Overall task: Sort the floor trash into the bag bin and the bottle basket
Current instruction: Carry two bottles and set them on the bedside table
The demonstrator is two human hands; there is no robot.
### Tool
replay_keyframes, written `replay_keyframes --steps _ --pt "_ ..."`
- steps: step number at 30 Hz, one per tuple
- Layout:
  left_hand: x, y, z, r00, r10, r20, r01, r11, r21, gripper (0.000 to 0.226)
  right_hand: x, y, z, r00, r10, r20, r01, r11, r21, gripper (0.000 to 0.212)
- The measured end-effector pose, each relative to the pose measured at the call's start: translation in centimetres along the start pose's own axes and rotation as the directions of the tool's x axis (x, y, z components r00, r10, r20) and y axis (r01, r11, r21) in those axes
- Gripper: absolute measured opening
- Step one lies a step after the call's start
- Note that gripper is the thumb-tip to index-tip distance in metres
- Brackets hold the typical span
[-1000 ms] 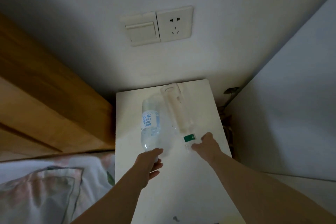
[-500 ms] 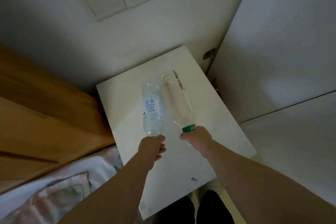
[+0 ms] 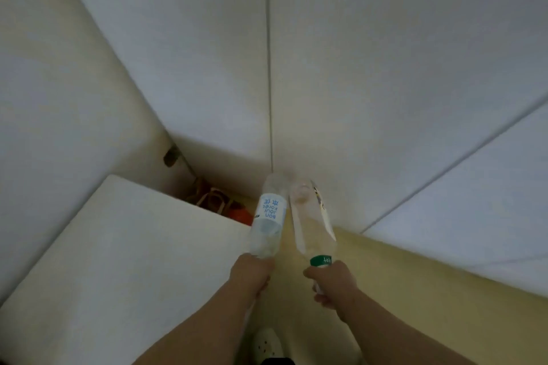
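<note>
L hand (image 3: 252, 271) is gripping the blue-label bottle (image 3: 268, 218) by its neck; R hand (image 3: 333, 280) is gripping the green-band bottle (image 3: 311, 225), both held bottom-out, side by side, beside the white table (image 3: 118, 246).

Both bottles (image 3: 268, 216) off the nightstand (image 3: 118, 246).

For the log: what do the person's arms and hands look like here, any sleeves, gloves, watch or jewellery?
Both forearms come in bare from the bottom edge, with no sleeve showing on either. The left hand and the right hand wear no gloves. No watch, bracelet or ring shows, though the fingers are mostly hidden and the picture is dim and soft. Below, one light perforated clog-style shoe is visible.
</note>
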State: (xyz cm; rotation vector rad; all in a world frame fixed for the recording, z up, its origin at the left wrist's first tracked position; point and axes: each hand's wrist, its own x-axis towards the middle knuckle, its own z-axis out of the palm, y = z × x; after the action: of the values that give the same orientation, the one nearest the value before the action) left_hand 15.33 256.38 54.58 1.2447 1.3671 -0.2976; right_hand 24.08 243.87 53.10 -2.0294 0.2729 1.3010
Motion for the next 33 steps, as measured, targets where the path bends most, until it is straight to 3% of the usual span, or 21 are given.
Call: replay_keyframes --steps 7,12,17,22,33 --pt "-5.4 2.6 19.4 0.989 0.032 0.147 -0.075 0.953 0.294 0.011 -1.8 8.9 -16.1 0.988 0.142 -0.067 -0.104 0.912 0.396 0.025" --pt "-11.0 2.4 34.6 0.961 0.047 0.272 -0.176 0.864 0.472 0.012 -4.5 17.6 -28.3 0.974 0.226 -0.032 -0.146 0.723 0.675 0.022" --pt "-16.9 1.8 49.0 0.906 0.019 0.423 -0.299 0.736 0.607 0.009 -6.3 26.6 -38.9 0.948 0.290 -0.134 -0.032 0.505 0.863 0.023" --pt "-20.5 1.7 59.6 0.845 0.014 0.535 -0.437 0.595 0.675 0.007 -8.0 32.2 -47.1 0.897 0.375 -0.233 0.117 0.308 0.944 0.021" --pt "-27.8 6.0 85.0 0.668 -0.072 0.741 -0.673 0.366 0.643 0.013 -8.0 39.0 -66.9 0.746 0.582 -0.324 0.373 0.037 0.927 0.021"
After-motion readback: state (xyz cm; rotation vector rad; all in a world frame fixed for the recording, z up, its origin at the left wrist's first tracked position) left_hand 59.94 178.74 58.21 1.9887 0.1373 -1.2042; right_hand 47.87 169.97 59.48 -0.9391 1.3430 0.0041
